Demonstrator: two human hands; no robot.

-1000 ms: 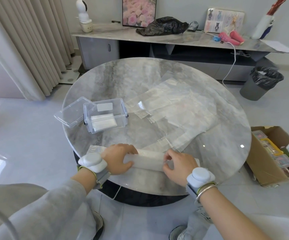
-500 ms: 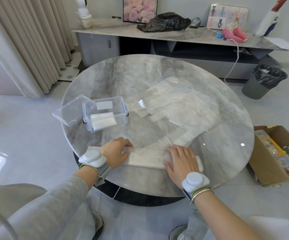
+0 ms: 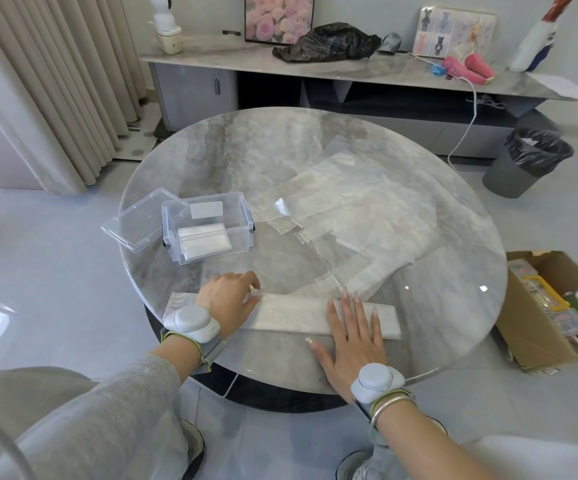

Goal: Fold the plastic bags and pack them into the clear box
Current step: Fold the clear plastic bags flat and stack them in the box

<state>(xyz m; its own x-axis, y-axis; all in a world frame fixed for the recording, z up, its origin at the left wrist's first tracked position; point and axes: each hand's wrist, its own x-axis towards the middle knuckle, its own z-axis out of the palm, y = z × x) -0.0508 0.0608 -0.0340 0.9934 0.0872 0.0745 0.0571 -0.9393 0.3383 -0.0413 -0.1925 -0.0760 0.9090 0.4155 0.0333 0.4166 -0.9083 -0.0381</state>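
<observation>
A plastic bag folded into a long narrow strip is being held down along the near edge of the round marble table, in the lower centre of the frame. Its left part is being gripped by the left hand, whose fingers are being curled over the far edge of the strip while the thumb is lying along the top. Its right part is being pressed flat by the right hand, which is released, with the fingers straight and spread and the palm partly on the bare table. Just above the strip, towards the centre and right of the frame, more clear plastic bags are lying spread out and overlapping on the table. To the left of them the clear box is standing open, with folded white bags stacked inside it, and its lid is resting against its left side. A pale device is being worn on each wrist. At the right edge of the frame a cardboard box is sitting on the floor, and above it a bin lined with a black bag. Across the top a sideboard is carrying a crumpled black bag.
</observation>
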